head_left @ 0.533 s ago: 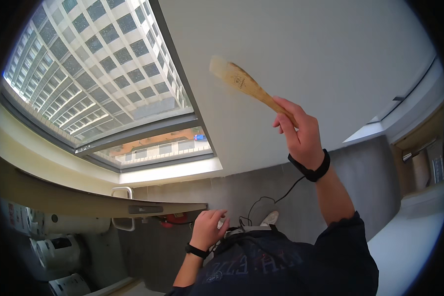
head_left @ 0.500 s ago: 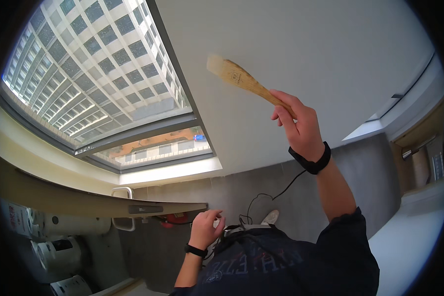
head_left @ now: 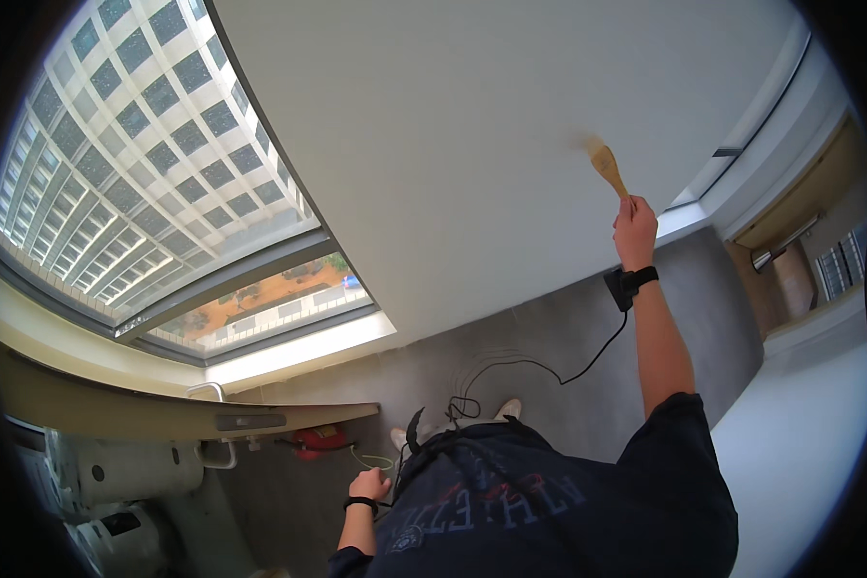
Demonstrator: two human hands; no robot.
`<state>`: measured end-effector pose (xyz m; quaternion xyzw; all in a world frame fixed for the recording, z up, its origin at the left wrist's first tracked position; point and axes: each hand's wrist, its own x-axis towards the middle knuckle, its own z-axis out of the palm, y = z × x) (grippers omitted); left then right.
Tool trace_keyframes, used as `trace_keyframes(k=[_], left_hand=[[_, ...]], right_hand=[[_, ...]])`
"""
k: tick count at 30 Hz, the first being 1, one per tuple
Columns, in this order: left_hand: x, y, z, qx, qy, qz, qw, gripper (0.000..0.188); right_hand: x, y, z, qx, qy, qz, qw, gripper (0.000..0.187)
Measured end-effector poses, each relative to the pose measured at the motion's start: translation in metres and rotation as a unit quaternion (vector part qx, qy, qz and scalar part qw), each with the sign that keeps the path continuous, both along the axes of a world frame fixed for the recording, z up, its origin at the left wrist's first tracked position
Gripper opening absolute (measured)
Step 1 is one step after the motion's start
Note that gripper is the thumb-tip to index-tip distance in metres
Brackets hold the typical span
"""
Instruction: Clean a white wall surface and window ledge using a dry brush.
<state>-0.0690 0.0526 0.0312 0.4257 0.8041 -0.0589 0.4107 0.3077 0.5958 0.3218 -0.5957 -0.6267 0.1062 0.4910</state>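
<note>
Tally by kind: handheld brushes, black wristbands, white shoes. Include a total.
Wooden-handled brush: 1, in the right hand
Black wristbands: 2, one left, one right
White shoes: 2, both only partly visible
Total: 5

right hand outstretched, fingers clenched (left hand low, close in).

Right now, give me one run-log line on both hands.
right hand: gripping wooden brush, bristles toward pale wall | left hand: low, beside dark shirt, nothing visible held
</note>
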Motion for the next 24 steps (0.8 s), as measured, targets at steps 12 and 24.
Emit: trace_keyframes(k=[12,24], left_hand=[[0.005,0.027,0.006,0.129,-0.033,-0.051,0.99,0.018],[0.034,0.045,-0.044,0.182,-0.11,0.048,0.976,0.024]], right_hand=[[-0.197,-0.132,0.024,0.117,-0.158,0.331,0.923,0.012],[-0.086,-0.046,0.068,0.077,-0.139,0.259,0.953,0.011]])
